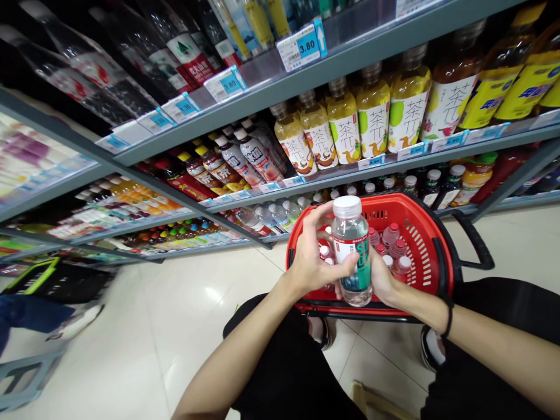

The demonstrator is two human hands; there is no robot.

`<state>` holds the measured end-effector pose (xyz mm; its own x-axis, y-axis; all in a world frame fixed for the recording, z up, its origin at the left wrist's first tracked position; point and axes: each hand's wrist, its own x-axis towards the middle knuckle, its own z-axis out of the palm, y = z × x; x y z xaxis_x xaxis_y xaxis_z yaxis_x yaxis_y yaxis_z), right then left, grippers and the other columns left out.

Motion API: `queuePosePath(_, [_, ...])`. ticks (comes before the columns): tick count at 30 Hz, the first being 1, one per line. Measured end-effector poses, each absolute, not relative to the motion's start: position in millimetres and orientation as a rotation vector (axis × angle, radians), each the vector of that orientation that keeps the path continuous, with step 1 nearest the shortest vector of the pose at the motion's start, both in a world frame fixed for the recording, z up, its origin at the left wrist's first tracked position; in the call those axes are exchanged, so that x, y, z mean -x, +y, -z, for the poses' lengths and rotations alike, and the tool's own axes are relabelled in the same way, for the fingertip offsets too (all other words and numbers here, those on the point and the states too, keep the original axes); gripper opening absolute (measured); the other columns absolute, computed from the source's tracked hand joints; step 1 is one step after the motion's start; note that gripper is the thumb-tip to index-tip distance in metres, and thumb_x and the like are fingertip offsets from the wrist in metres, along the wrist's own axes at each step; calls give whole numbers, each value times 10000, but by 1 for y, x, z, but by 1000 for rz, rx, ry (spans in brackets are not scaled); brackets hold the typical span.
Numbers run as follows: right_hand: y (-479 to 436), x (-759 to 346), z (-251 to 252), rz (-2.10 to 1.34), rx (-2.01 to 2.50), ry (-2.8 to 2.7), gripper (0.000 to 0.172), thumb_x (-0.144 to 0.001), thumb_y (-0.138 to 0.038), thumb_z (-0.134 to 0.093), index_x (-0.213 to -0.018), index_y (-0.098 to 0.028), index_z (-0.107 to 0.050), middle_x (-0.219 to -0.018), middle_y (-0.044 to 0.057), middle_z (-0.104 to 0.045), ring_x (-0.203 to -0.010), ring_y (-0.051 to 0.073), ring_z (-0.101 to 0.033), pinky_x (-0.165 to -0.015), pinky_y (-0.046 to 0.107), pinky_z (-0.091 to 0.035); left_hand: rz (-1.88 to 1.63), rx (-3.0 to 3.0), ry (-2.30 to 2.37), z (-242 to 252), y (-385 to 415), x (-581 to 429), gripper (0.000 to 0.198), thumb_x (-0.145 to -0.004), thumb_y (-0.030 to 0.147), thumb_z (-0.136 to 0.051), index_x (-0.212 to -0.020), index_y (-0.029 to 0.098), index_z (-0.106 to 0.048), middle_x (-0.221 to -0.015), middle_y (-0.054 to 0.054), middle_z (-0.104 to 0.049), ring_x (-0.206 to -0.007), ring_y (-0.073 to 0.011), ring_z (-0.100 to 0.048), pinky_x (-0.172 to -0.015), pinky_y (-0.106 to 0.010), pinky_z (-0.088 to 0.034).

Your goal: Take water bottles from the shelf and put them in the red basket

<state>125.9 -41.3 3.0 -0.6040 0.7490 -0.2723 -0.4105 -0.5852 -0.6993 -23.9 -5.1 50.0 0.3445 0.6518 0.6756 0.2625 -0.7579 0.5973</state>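
A clear bottle [357, 256] with a white cap and a red, white and green label is held upright above a red basket [420, 221]. My left hand [312, 256] grips it from the left, with the thumb across the label. Behind the bottle's right side is my right hand [382, 277], its fingers mostly hidden by the bottle. Several small bottles [391, 234] with pink or white caps stand inside the basket, which sits between my legs and the shelves.
Shelves of drinks [350, 131] with price tags [301, 46] run across the front. The basket's black handle [475, 242] sticks out to the right. At the far left are a person's leg [37, 318], a black basket [61, 280] and a grey stool [30, 376].
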Motion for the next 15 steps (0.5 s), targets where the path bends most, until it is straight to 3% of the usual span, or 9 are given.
queuePosePath(15, [-41, -125, -12, -2156, 784, -801, 774, -820, -846, -379, -1043, -194, -732, -709, 103, -720, -772, 303, -726, -643, 410, -604, -1359, -2146, 818, -54, -4, 24, 889, -811, 394, -843, -1548, 263, -363, -1390, -152, -560, -1127, -256, -660, -727, -277, -616])
